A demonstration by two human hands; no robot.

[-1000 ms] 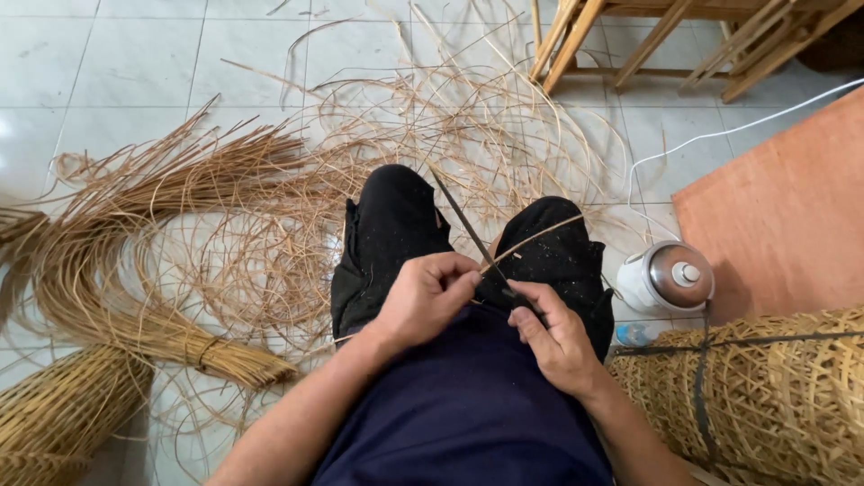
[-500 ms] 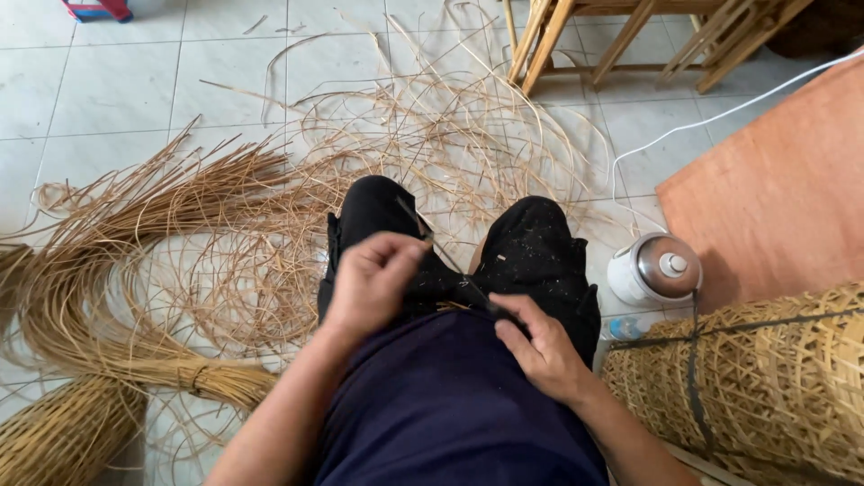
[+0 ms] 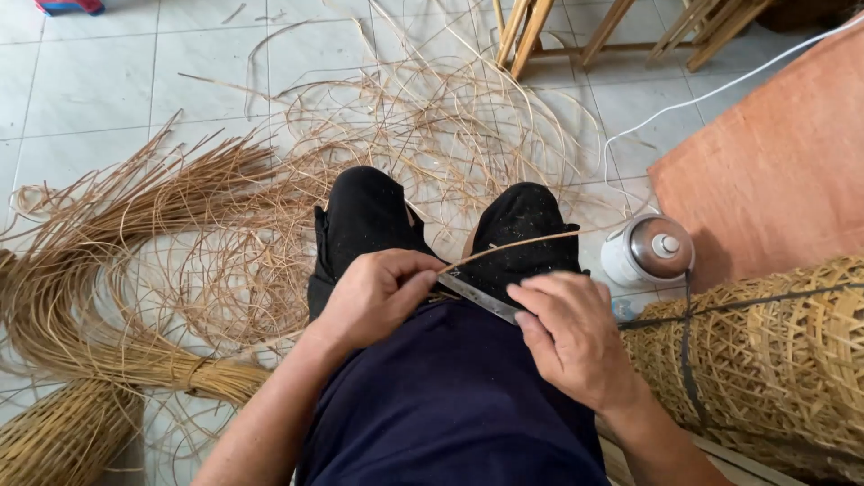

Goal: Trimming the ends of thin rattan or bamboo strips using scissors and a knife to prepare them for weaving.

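Right now we have our left hand point(image 3: 378, 292) curled tight around the near end of a thin rattan strip point(image 3: 517, 244), which runs from that fist out over our right knee point(image 3: 522, 225), just above the black trouser cloth. Our right hand point(image 3: 571, 337) is closed on the handle of a knife, and the knife blade point(image 3: 477, 297) lies flat and bright between the two hands, its tip touching the strip just beside the left thumb. Both hands sit in our lap, just short of the knees.

As for how far the work has got, we judge it well under way but far from over. Beyond the knees lies a wide tangle of loose shavings and curled offcuts point(image 3: 432, 117) on the tiled floor point(image 3: 99, 81), a sign of many strips dressed already. Well to the left of the knees a thick tied bundle of rattan point(image 3: 117, 270) spreads out, seemingly a good stock of material. The strip in hand looks only partly pared, since the blade sits at its near end.

Just right of the right knee stands a small white pot with a metal lid point(image 3: 650, 250), and near it a woven basket point(image 3: 765, 360) bound with a dark strap
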